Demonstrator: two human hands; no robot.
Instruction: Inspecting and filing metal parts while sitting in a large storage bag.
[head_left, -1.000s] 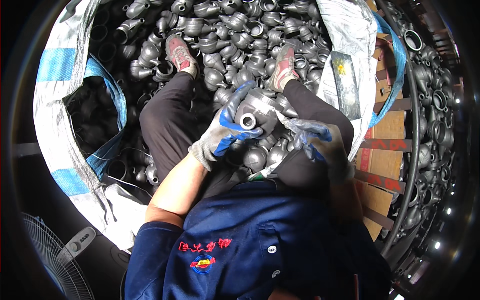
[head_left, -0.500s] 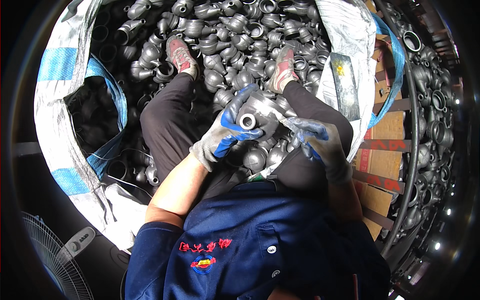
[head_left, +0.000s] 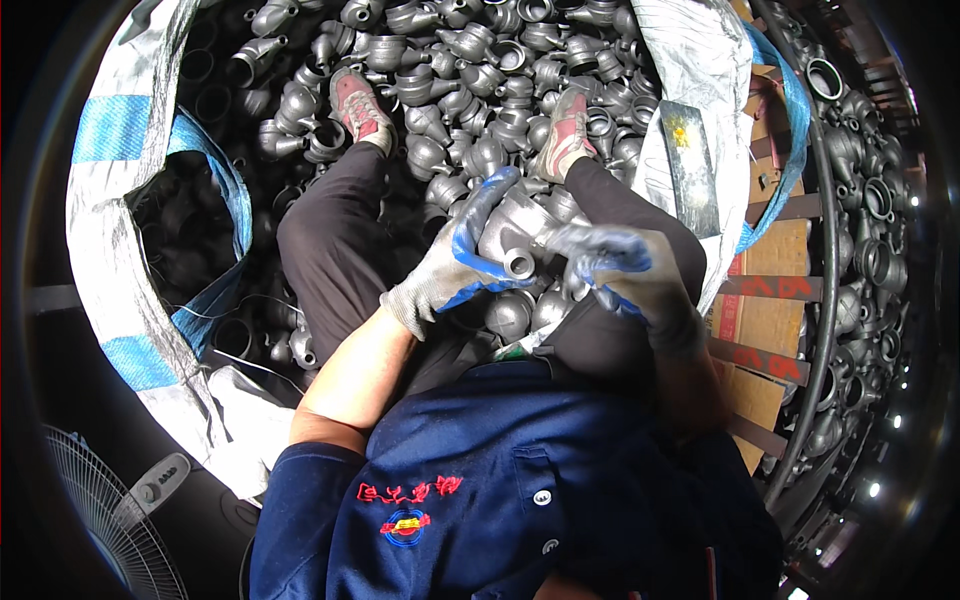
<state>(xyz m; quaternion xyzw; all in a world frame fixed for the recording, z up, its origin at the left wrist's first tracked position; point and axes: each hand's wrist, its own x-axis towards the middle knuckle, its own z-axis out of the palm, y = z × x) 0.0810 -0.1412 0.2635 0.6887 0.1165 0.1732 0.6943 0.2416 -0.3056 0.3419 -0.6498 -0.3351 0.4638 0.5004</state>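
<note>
Left-hand fingers (head_left: pixel 486 203) cup the gray part (head_left: pixel 512 226) from the left.

We looked through the left one of two wide fisheye cameras worn side by side on the person's head. It faced down and a little forward, along the legs (head_left: pixel 330 235) to the shoes (head_left: pixel 361 108) near the top edge. We had the navy shirt (head_left: pixel 470 450) closest, filling the bottom; the left hand (head_left: pixel 455 258) and right hand (head_left: pixel 635 270) sat farther off, about mid-view. Toward the dark rim, we saw edges bend.
</note>
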